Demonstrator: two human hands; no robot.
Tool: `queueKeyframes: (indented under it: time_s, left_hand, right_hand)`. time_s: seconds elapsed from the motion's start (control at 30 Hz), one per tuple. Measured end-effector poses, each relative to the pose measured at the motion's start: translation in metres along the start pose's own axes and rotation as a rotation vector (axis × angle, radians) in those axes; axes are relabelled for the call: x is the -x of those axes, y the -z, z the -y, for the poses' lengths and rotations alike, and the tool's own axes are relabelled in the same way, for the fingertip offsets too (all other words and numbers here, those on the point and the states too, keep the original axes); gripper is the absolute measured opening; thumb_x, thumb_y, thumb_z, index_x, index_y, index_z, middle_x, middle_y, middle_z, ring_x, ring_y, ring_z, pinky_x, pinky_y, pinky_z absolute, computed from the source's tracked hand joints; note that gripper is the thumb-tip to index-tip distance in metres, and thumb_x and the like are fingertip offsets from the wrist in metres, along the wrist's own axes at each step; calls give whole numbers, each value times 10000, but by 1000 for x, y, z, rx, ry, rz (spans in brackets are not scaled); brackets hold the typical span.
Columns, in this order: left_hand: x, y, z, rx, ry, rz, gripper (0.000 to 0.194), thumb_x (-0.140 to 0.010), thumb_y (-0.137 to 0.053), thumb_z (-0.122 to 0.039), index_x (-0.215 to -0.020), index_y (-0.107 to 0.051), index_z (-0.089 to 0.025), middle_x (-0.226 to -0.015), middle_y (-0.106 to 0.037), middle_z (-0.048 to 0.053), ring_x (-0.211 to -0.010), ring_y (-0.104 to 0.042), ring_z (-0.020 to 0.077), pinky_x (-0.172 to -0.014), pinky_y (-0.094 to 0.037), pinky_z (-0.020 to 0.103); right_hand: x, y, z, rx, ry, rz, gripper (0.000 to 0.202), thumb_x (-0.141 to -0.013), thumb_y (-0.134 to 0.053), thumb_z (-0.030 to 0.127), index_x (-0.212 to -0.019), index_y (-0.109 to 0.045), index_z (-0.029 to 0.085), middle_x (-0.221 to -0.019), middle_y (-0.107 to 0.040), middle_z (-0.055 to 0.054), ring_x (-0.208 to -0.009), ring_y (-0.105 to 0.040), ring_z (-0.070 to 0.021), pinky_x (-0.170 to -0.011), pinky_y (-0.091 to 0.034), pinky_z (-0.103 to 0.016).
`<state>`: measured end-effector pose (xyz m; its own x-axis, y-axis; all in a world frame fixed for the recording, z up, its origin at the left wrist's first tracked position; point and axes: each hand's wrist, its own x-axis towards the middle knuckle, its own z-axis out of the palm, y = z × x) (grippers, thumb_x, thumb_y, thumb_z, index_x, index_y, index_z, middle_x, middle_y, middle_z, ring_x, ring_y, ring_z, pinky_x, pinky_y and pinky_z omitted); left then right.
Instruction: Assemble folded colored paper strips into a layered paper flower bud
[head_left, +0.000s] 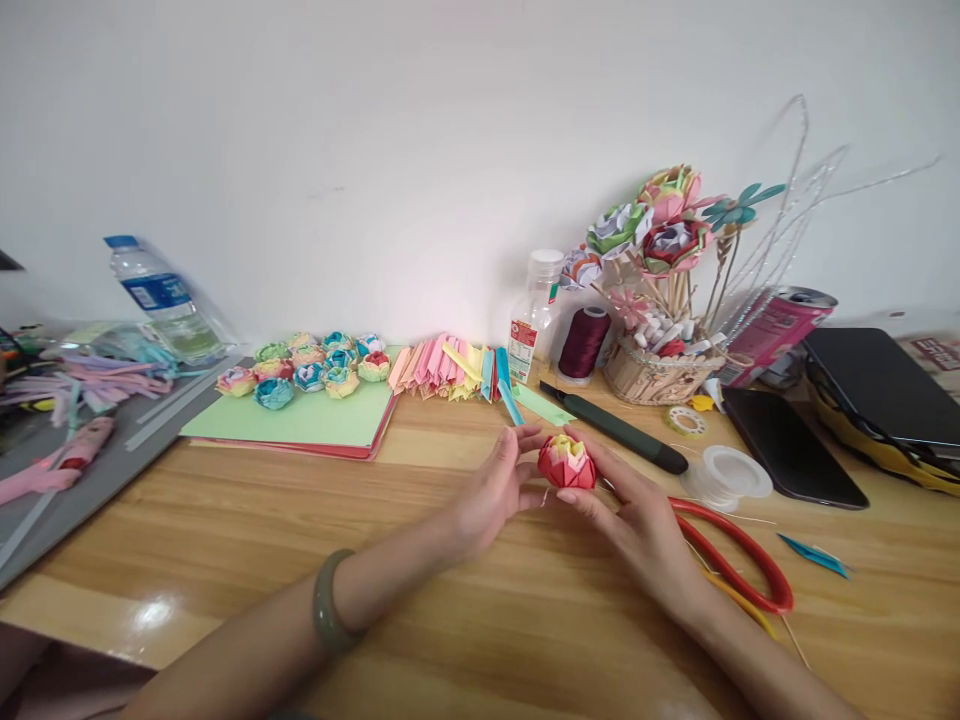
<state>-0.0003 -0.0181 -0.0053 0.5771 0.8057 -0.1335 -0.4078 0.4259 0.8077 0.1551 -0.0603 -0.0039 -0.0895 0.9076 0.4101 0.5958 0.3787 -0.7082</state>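
A small folded paper flower (568, 465), red outside with pink and yellow inner petals, is held upright a little above the wooden table. My right hand (646, 515) grips it from the right, thumb at the lower front and fingers behind. On the other side, my left hand (491, 490) has its fingers curled against the flower's left edge; some fingertips are hidden behind it. A short pale thread end hangs below the flower by the left fingers. Red-handled scissors (772, 585) lie partly under my right wrist.
Finished paper flowers (309, 376) sit on green paper (292, 420). Folded strips (442, 368) are lined up beside them. Behind are a clear bottle (534, 310), purple thread spool (583, 345) and flower basket (660, 370). A dark green pen-like tool (622, 432), clear spool (726, 478) and phone (795, 448) lie right.
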Motion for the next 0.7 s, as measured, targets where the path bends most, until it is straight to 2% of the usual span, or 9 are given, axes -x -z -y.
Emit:
queueKeyframes:
  time_s: [0.07, 0.13, 0.2, 0.27, 0.37, 0.43, 0.5, 0.57, 0.7]
  left_hand:
    - [3, -1, -1, -96, -41, 76, 584, -722, -589, -535, -1216, -413, -276, -1311, -406, 71, -1070, -504, 182, -805, -443, 291]
    - [6, -3, 0, -204, 2, 188, 830, -680, -700, -387, -1357, -227, -305, -1276, -447, 88, -1019, -535, 168, -863, -426, 317]
    - [9, -5, 2, -278, 88, 262, 1040, -672, -721, -301, -1411, 12, -304, -1210, -510, 109, -928, -578, 158, -895, -419, 359]
    - [9, -6, 4, -300, 135, 282, 1084, -699, -696, -290, -1401, 130, -289, -1218, -520, 135, -943, -591, 181, -911, -419, 393]
    - [9, -6, 7, -252, 115, 269, 1062, -699, -694, -303, -1414, 91, -261, -1346, -426, 156, -1169, -484, 239, -979, -380, 399]
    - [7, -4, 7, -238, 117, 238, 1076, -670, -720, -300, -1421, 49, -244, -1393, -377, 152, -1247, -407, 256, -1007, -355, 393]
    - [5, 0, 5, -259, 114, 198, 1082, -654, -735, -291, -1424, 24, -242, -1377, -398, 154, -1234, -422, 263, -1001, -360, 400]
    - [3, 4, 3, -286, 78, 163, 1075, -659, -732, -287, -1421, 26, -263, -1333, -444, 147, -1180, -478, 257, -983, -374, 409]
    - [2, 9, -1, -364, -98, 150, 1040, -675, -717, -281, -1415, 14, -306, -1373, -382, 119, -1201, -458, 238, -1007, -355, 379]
  right_hand:
    - [1, 0, -2, 104, 57, -3, 511, -847, -501, 433, -1300, -456, 201, -1219, -586, -125, -1098, -556, -277, -904, -464, -423]
    - [3, 0, -4, 240, 101, 22, 514, -864, -452, 450, -1301, -454, 180, -1110, -625, -149, -988, -599, -284, -799, -509, -419]
    - [5, -1, -6, 376, 139, 63, 557, -874, -407, 468, -1334, -411, 154, -1037, -630, -167, -929, -604, -302, -716, -524, -421]
    - [7, -1, -8, 459, 182, 98, 623, -869, -396, 483, -1385, -321, 141, -1042, -617, -181, -943, -590, -319, -691, -525, -424]
    - [10, 0, -9, 463, 229, 136, 703, -859, -411, 491, -1436, -181, 161, -1052, -607, -172, -935, -588, -311, -686, -531, -410]
    - [11, 1, -9, 430, 230, 155, 705, -862, -429, 460, -1445, -132, 199, -1017, -615, -146, -876, -601, -294, -668, -537, -406]
    - [12, 1, -8, 371, 209, 160, 681, -866, -455, 404, -1442, -127, 246, -1051, -608, -130, -891, -603, -287, -694, -538, -419]
    - [13, 0, -4, 245, 147, 148, 680, -859, -491, 347, -1431, -129, 283, -1167, -569, -121, -976, -591, -277, -778, -526, -433]
    - [12, 0, 7, -145, -33, 152, 621, -828, -552, 288, -1364, -238, 305, -1323, -471, -94, -1139, -525, -236, -942, -458, -423]
